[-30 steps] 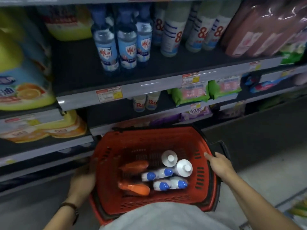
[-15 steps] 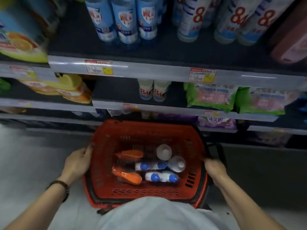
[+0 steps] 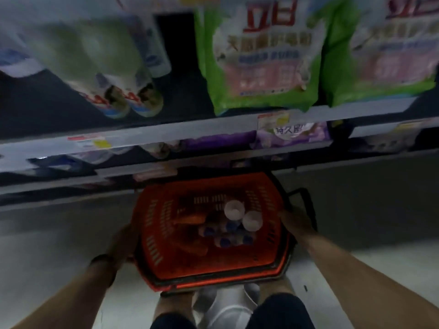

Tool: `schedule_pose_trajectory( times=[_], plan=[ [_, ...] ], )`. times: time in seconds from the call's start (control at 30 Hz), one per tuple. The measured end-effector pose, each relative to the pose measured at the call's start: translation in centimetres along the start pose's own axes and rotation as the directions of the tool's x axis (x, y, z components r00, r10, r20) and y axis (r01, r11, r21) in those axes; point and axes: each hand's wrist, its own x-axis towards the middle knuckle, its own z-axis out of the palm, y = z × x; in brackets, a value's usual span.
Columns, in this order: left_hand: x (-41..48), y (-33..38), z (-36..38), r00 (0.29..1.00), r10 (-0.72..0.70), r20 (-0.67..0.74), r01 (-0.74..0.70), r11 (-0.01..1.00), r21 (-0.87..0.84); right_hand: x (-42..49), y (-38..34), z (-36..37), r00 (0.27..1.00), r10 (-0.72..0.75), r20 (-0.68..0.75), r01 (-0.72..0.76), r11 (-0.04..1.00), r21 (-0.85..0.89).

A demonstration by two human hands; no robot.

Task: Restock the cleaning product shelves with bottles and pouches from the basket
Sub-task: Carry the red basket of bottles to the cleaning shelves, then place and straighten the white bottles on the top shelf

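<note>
1. The red basket (image 3: 152, 233) sits low, near the floor (image 3: 47, 245), just in front of the bottom shelves and between the person's knees.
2. The left hand (image 3: 124, 243) is closed around the basket's left rim, fingers curled over the edge; a dark band circles that wrist.
3. The right hand (image 3: 295, 220) grips the right rim, close to the black handle (image 3: 306, 198) folded out on that side.
4. Inside the basket, two white bottles (image 3: 242, 216) stand upright at the far right, their round tops facing up and touching each other.
5. Just nearer lie several blue-capped bottles (image 3: 228, 235) on their sides, packed together; the blur hides their exact number.
6. To the left of them lie orange pouches (image 3: 190, 219), one farther and one nearer, dim and hard to make out.
7. On the shelf (image 3: 190, 129) above, two green pouches (image 3: 261, 55) stand side by side at the right, their lower edges at the shelf lip.
8. Left of them, past a dark gap, stand white bottles with red print (image 3: 123, 96), heavily blurred.
9. Purple packs (image 3: 292, 134) show on the next shelf down, behind a price tag (image 3: 273, 119).
</note>
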Motion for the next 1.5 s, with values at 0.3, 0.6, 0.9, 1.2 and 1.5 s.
schedule_pose_trajectory(
  times=[0.3,0.6,0.9,1.2,1.5],
  plan=[
    [13.6,-2.1,6.7,0.987,-0.068,0.146,0.065,0.998,0.023,13.5,6.3,3.7,0.976,0.206,0.069,-0.212,0.972,0.100],
    [16.7,-3.2,10.7,0.984,-0.094,0.148,0.104,0.993,-0.059,20.8,6.4,7.6,0.976,0.171,0.137,-0.186,0.976,0.109],
    [13.4,-1.1,10.3,0.996,0.000,0.090,-0.008,0.996,0.092,18.6,4.6,7.5,0.997,0.010,0.082,0.006,0.980,-0.199],
    [-5.1,14.2,7.2,0.876,0.401,0.269,-0.481,0.771,0.417,5.1,-5.2,4.8,0.905,-0.362,0.223,0.419,0.850,-0.319],
    [-21.9,24.7,-4.1,0.754,0.647,0.115,-0.583,0.578,0.572,-18.4,-19.3,-5.9,0.665,-0.718,0.207,0.718,0.537,-0.443]
  ],
)
